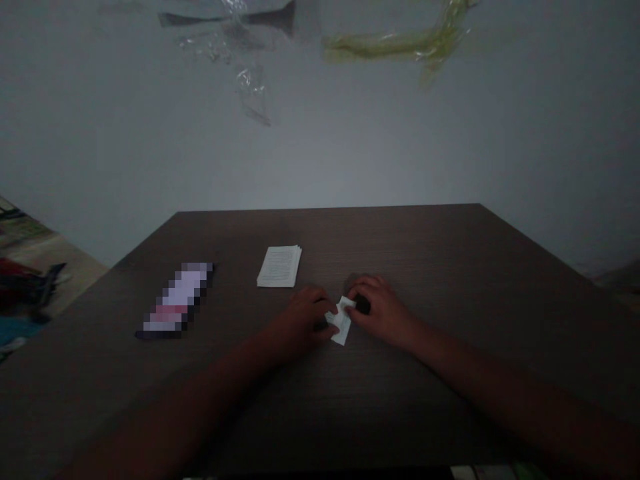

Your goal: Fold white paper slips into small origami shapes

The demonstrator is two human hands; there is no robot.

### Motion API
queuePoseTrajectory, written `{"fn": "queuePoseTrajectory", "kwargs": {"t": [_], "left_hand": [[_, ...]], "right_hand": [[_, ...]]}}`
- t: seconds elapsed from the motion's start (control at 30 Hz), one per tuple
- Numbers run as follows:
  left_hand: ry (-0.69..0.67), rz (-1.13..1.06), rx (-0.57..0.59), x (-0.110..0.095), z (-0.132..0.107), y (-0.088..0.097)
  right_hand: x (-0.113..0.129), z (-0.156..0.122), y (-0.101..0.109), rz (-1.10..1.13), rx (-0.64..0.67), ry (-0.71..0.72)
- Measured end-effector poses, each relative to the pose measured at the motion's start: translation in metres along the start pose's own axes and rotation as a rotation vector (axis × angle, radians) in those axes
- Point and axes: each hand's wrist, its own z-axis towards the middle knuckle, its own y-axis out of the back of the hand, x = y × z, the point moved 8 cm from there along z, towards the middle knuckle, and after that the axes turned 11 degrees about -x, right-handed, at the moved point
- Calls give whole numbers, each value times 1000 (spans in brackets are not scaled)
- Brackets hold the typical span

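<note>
A small white piece of folded paper [343,320] lies on the dark wooden table [450,267], pinched between both of my hands. My left hand [305,317] has its fingers curled on the paper's left edge. My right hand [377,307] grips the paper's upper right edge with closed fingers. A stack of white paper sheets [279,266] rests just behind my left hand.
A flat pixelated object [177,298] lies on the left part of the table. A pale wall stands behind the table, with bits of clear and yellowish tape [395,43] stuck on it. Coloured clutter [23,293] sits on the floor at the far left.
</note>
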Motion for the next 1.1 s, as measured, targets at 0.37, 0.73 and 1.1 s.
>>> {"fn": "queuePoseTrajectory", "kwargs": {"t": [0.37,0.73,1.1], "left_hand": [[-1,13,-2,4,1,-2],[37,-27,-240,11,-4,13],[-116,-166,-74,6,-3,-5]], "right_hand": [[2,3,3,68,-10,-45],[4,-4,45,226,-420,-76],[37,-17,-8,45,60,439]]}}
